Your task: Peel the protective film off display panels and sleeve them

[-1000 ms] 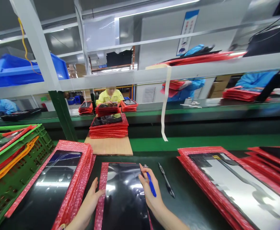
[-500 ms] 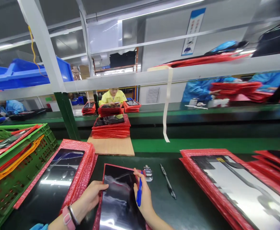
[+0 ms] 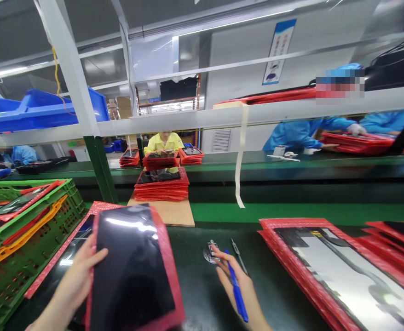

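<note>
My left hand (image 3: pixel 79 276) grips the left edge of a black glossy panel in a red bubble-wrap sleeve (image 3: pixel 133 266), lifted and tilted above a stack of the same sleeved panels (image 3: pixel 69 257). My right hand (image 3: pixel 238 285) hovers over the dark mat with a blue pen (image 3: pixel 236 292) lying across its fingers, which are loosely curled. Its fingertips reach a small round metal tool (image 3: pixel 209 253). A black pen-like tool (image 3: pixel 238 250) lies just right of the hand.
A green crate (image 3: pixel 32 234) with sleeved panels stands at the left. More red-sleeved panels (image 3: pixel 333 271) lie at the right. A stack on a wooden board (image 3: pixel 162 188) sits ahead. Other workers sit across the green conveyor (image 3: pixel 291 165).
My left hand has lifted the sleeved panel off the mat and carried it left, over the stack. My right hand let go of the panel and moved right toward the small metal tool.
</note>
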`<state>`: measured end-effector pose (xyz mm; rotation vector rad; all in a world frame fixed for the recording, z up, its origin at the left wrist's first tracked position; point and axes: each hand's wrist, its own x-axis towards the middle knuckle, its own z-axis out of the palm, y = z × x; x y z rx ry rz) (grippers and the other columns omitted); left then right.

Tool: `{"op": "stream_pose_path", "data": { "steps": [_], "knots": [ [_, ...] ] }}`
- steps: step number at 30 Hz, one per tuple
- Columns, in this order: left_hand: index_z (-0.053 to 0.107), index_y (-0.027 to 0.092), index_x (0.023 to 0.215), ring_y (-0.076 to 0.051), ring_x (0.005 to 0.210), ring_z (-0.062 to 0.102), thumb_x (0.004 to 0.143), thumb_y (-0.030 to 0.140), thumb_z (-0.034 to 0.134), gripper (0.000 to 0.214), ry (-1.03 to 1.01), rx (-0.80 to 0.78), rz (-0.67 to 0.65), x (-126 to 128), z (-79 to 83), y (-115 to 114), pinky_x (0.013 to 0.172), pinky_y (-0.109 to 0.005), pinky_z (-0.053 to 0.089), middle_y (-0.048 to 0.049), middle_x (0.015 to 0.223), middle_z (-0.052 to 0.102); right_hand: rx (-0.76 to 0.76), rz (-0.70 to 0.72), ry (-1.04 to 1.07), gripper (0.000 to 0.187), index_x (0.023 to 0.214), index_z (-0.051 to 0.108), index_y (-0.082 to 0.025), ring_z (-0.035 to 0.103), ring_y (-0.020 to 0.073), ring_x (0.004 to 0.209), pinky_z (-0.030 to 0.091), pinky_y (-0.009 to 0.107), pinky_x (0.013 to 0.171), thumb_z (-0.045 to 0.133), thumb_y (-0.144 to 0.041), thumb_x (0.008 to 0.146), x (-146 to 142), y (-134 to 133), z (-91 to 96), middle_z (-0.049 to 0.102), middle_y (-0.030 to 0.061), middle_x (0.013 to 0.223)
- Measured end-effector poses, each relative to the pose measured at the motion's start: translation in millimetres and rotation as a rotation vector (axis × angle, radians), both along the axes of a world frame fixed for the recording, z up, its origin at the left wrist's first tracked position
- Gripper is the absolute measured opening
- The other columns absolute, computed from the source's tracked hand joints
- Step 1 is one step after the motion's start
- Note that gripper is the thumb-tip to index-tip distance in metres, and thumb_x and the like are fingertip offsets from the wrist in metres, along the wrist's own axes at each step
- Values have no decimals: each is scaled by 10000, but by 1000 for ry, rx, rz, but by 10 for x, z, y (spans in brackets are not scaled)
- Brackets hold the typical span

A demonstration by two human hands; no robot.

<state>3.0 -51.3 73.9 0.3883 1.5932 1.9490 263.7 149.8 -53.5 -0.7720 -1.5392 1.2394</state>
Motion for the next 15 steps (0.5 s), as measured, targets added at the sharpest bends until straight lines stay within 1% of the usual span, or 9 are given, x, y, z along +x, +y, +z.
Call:
{"op": "stream_pose_path", "data": {
  "steps": [1, 2, 3, 5, 7, 8, 10, 12, 15],
  "knots": [
    [614, 282, 1093, -231, 1063, 630, 573, 119, 762, 565, 10, 49, 100, -111, 81, -98, 875, -299, 515, 3, 1119, 685, 12, -38, -35, 281, 946, 622, -227, 672, 290, 1042, 467, 478, 955, 657, -336, 690, 112, 39, -10, 658, 150, 1227],
    [617, 287, 1063, -199, 914, 681, 580, 72, 724, 539, 12, 104, 191, -214, 138, -186, 777, -269, 552, 31, 988, 713, 26, -88, -65, 295, 939, 624, -224, 696, 291, 986, 510, 459, 903, 661, -356, 678, 215, 76, -33, 668, 153, 1209],
    [619, 283, 1005, -158, 777, 693, 585, 25, 678, 496, 3, 139, 282, -310, 170, -264, 693, -228, 562, 60, 866, 714, 39, -129, -99, 308, 934, 627, -223, 707, 291, 953, 539, 436, 857, 666, -373, 667, 304, 108, -64, 673, 154, 1199],
    [586, 257, 869, -93, 581, 655, 597, -33, 595, 398, -17, 144, 406, -484, 172, -393, 595, -165, 546, 101, 690, 672, 50, -190, -161, 333, 909, 634, -222, 719, 292, 905, 573, 398, 777, 671, -412, 638, 437, 155, -140, 695, 158, 1155],
    [524, 230, 772, -79, 469, 609, 593, -55, 551, 338, -36, 100, 448, -641, 140, -494, 547, -161, 540, 111, 585, 623, 55, -219, -213, 346, 889, 632, -224, 728, 291, 865, 584, 373, 723, 664, -442, 621, 517, 177, -215, 713, 164, 1113],
    [513, 225, 759, -88, 447, 602, 581, -58, 548, 337, -41, 73, 436, -716, 131, -534, 534, -176, 544, 108, 562, 613, 61, -222, -235, 345, 883, 628, -227, 733, 287, 836, 585, 364, 703, 655, -450, 621, 542, 182, -250, 718, 165, 1099],
    [549, 220, 795, -129, 478, 631, 539, -58, 577, 379, -43, 17, 348, -859, 152, -584, 527, -215, 556, 83, 578, 636, 83, -217, -278, 329, 885, 615, -231, 741, 277, 777, 587, 351, 675, 632, -449, 639, 574, 189, -314, 723, 163, 1088],
    [607, 211, 861, -190, 591, 682, 476, -48, 637, 465, -32, -30, 224, -991, 221, -573, 544, -242, 566, 40, 650, 686, 124, -194, -326, 304, 904, 605, -235, 745, 270, 761, 588, 340, 663, 593, -439, 679, 590, 205, -378, 730, 153, 1074],
    [653, 193, 913, -274, 792, 705, 380, -31, 702, 580, 9, -88, 61, -1155, 327, -434, 617, -272, 579, -22, 813, 739, 266, -151, -456, 276, 948, 618, -240, 743, 269, 801, 595, 343, 668, 509, -400, 752, 607, 259, -470, 747, 130, 1020]
  ]
}}
